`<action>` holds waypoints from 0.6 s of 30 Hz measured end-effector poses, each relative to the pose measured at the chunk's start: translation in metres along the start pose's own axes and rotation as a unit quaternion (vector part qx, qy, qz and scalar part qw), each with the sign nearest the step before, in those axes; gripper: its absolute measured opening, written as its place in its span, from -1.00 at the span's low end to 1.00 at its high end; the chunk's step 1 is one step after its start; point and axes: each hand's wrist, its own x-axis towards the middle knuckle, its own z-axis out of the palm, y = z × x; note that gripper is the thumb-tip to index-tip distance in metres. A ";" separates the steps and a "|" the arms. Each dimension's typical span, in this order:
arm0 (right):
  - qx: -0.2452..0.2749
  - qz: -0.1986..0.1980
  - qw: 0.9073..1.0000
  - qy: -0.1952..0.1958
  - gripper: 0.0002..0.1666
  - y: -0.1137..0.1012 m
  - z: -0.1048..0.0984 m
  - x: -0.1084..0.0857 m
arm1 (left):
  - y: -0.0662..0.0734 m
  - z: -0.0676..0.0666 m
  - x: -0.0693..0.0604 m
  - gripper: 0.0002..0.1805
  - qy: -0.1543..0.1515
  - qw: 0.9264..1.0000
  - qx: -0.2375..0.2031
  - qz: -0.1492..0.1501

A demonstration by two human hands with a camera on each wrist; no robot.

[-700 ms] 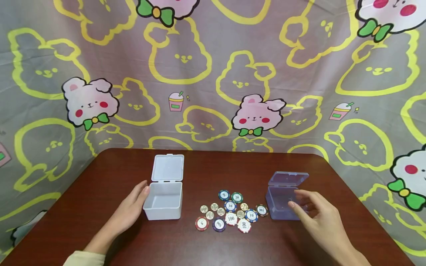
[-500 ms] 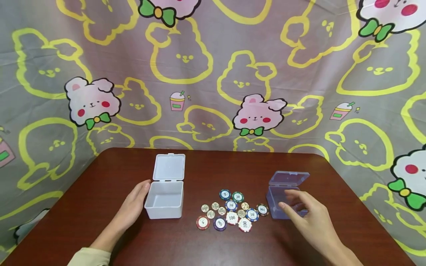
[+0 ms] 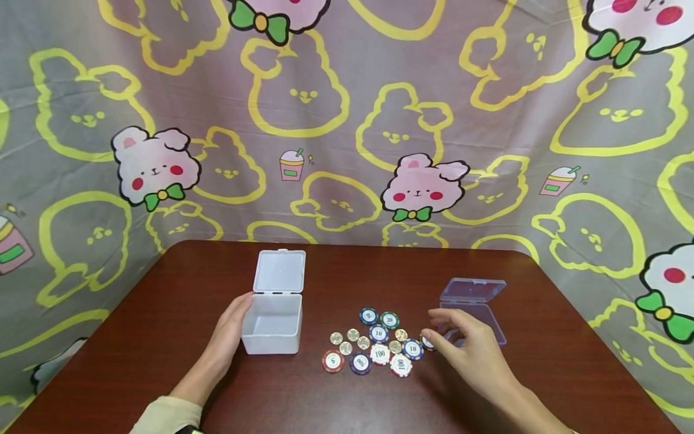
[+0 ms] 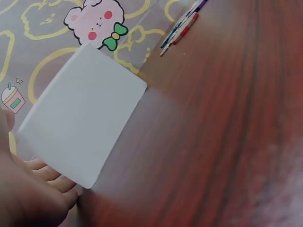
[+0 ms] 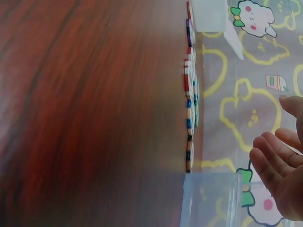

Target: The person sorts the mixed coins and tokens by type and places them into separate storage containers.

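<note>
My left hand rests with its fingers along the left side of a white plastic box, whose lid stands raised. In the left wrist view, the fingers lie against the white box. My right hand hovers above the table with thumb and fingers apart, holding nothing. It partly hides a translucent bluish box with a raised lid, and a poker chip at the right end of the group. Several poker chips and gold coins lie flat between the two boxes.
The dark reddish-brown wooden table has rounded far corners. Behind it hangs a grey cloth printed with cartoon rabbits. From the side, in the right wrist view, the chips form a low row.
My right hand has moved left from over the translucent box toward the right end of the chips. The left hand stays at the white box; the whole head view has shifted slightly.
</note>
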 end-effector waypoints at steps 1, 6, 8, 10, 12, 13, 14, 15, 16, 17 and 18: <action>0.003 0.006 1.000 -0.007 -0.59 0.000 0.002 0.001 | -0.001 0.001 0.000 -0.36 0.002 1.000 -0.002 0.001; 0.021 0.037 0.999 -0.030 -0.62 -0.004 0.013 0.007 | -0.003 0.001 -0.001 -0.37 0.014 1.000 -0.019 0.003; 0.030 0.048 0.998 -0.039 -0.64 -0.006 0.016 0.010 | -0.003 0.002 -0.002 -0.39 0.019 1.000 -0.025 0.004; 0.034 0.058 0.997 -0.048 -0.65 -0.007 0.020 0.012 | -0.003 0.003 -0.002 -0.39 0.020 0.999 -0.028 0.005; 0.042 0.066 0.995 -0.059 -0.64 -0.008 0.024 0.015 | -0.004 0.003 -0.002 -0.40 0.020 0.999 -0.030 0.005; 0.046 0.068 0.995 -0.064 -0.64 -0.008 0.027 0.016 | -0.004 0.004 -0.002 -0.40 0.020 0.999 -0.029 0.007; 0.050 0.075 0.993 -0.072 -0.64 -0.009 0.029 0.018 | -0.004 0.004 -0.002 -0.40 0.019 0.999 -0.028 0.009; 0.055 0.080 0.992 -0.080 -0.64 -0.010 0.032 0.019 | -0.005 0.004 -0.001 -0.40 0.020 0.999 -0.026 0.010; 0.058 0.083 0.991 -0.089 -0.64 -0.010 0.035 0.021 | -0.005 0.004 -0.001 -0.40 0.021 0.999 -0.026 0.012; 0.062 0.087 0.989 -0.099 -0.63 -0.011 0.038 0.023 | -0.005 0.004 -0.001 -0.40 0.021 0.999 -0.027 0.012; 0.064 0.088 0.988 -0.108 -0.63 -0.012 0.041 0.024 | -0.006 0.004 -0.001 -0.41 0.023 0.999 -0.026 0.013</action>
